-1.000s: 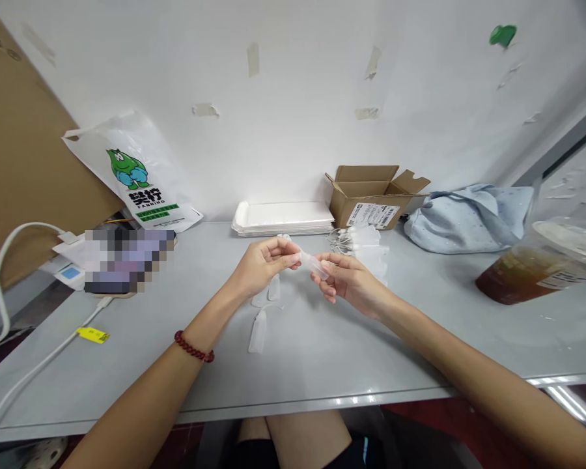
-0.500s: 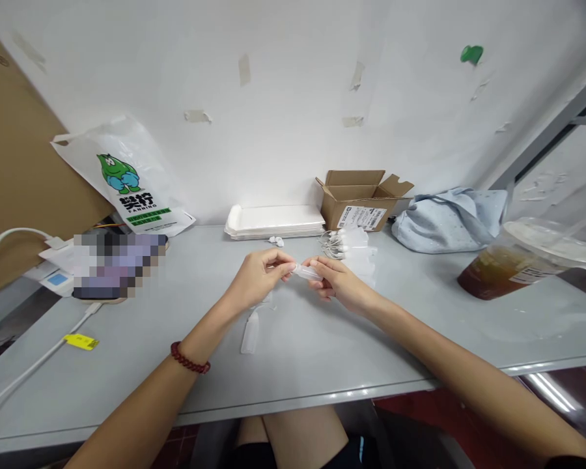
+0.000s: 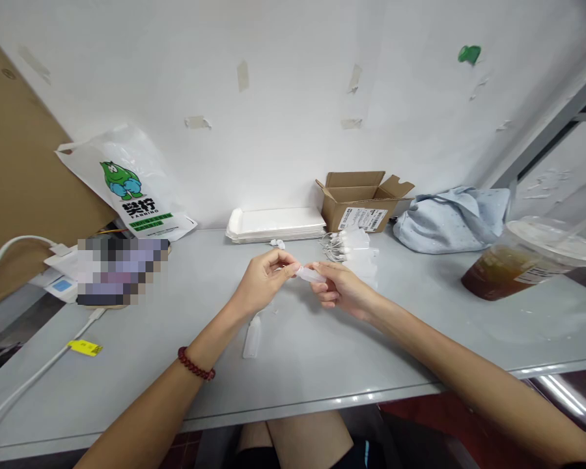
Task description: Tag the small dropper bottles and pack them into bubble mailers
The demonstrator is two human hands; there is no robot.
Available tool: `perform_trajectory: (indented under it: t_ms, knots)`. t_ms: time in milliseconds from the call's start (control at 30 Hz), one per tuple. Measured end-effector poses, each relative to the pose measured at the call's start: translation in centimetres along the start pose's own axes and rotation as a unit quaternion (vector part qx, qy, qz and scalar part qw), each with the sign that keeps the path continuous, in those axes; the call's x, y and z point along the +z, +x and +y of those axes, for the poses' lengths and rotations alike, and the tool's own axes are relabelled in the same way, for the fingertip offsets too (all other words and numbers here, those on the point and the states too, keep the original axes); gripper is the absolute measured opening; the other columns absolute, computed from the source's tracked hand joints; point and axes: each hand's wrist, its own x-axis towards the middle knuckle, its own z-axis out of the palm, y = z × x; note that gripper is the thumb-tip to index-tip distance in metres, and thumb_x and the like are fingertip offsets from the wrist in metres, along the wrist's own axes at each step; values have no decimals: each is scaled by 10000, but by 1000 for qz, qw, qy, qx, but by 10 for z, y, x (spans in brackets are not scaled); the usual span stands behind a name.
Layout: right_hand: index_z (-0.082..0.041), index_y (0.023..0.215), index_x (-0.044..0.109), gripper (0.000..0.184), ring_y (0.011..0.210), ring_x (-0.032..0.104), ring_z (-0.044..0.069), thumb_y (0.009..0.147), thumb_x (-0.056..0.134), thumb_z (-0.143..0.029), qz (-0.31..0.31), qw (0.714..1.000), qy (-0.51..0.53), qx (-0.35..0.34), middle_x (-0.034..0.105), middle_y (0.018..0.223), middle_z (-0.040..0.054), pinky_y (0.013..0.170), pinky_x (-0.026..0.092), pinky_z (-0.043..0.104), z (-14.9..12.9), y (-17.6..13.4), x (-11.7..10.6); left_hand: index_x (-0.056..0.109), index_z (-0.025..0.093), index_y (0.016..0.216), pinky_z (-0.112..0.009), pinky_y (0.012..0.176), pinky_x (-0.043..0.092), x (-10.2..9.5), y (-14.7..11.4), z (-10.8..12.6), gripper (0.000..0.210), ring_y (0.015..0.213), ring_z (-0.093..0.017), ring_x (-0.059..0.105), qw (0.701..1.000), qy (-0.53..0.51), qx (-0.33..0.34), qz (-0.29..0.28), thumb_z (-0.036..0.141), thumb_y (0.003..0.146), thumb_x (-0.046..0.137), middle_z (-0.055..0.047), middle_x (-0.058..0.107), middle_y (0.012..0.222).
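Between my hands is a small translucent plastic sleeve (image 3: 310, 275), held just above the table. My left hand (image 3: 264, 277) is closed in a pinch at its narrow left end; whether the fingertips grip the sleeve itself or a thin cord there is too small to tell. The body of the sleeve lies in the closed fingers of my right hand (image 3: 344, 286). A similar sleeve (image 3: 252, 339) with a thin pale cord lies on the table below my left hand. Beyond my right hand are several more sleeves (image 3: 359, 244) with white cords, piled together.
Behind my hands lie small white pieces (image 3: 277, 244) and a stack of white envelopes (image 3: 276, 223). An open cardboard box (image 3: 356, 202), a light blue cloth bundle (image 3: 449, 221) and a drink cup (image 3: 498, 273) stand rightward. A phone (image 3: 122, 270) with a cable and a plastic bag (image 3: 131, 189) are left.
The sleeve has shifted slightly to the right and turned a little in my right fingers. Both hands stay together at it. The whole view has shifted slightly.
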Motion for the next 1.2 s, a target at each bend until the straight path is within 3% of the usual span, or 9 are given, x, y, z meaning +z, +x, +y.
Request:
perform_trajectory:
  t_ms: [233,400,500,633,767,1033,1200]
  knots:
    - [-215,907,468,258,413,150,36,833,572,-440,15,1000,-17,4,308,520,-110,417,183,177,-2,-1,3,602,158,796,-302,652,530,2,1,2,208,654,-154,641,998,12,-55,-12,359,776,651,-19,642,711]
    - [-217,929,473,258,421,152,35,849,565,-444,20,1000,-16,3,307,526,-109,419,190,172,-3,-1,2,620,167,838,-316,787,519,1,0,2,177,822,-175,651,1000,2,-18,3,294,738,692,-41,673,833]
    - [-220,929,477,251,423,151,36,859,555,-448,16,1000,-6,0,294,527,-110,418,191,169,-4,-2,1,578,190,979,-319,843,502,1,-1,0,299,911,-182,644,999,-33,0,7,272,725,711,-36,690,881]
    - [-211,921,495,248,427,169,37,872,542,-449,1,1000,-9,-24,303,541,-102,419,206,170,-3,-1,-1,503,187,1114,-325,763,533,2,-1,1,380,872,-181,640,998,-56,-12,11,348,799,644,-34,678,865]
    - [-212,918,488,265,427,159,37,861,552,-462,6,1000,-18,-17,301,538,-105,416,213,173,-2,1,-2,530,162,1073,-288,635,534,3,-1,2,339,737,-164,627,999,-12,-29,24,363,813,614,-11,630,743]
    - [-207,901,483,244,428,153,38,862,544,-439,16,999,-22,-27,282,525,-108,412,196,172,-5,0,-1,582,176,1004,-290,736,531,3,-3,0,267,888,-170,601,999,42,5,7,238,754,654,-40,622,917]
    - [-215,899,468,200,417,149,38,838,556,-384,34,999,-39,-3,296,504,-111,413,183,182,-1,0,1,561,144,1021,-311,697,546,1,-2,4,320,775,-162,622,999,6,-40,30,293,757,662,-39,651,845]
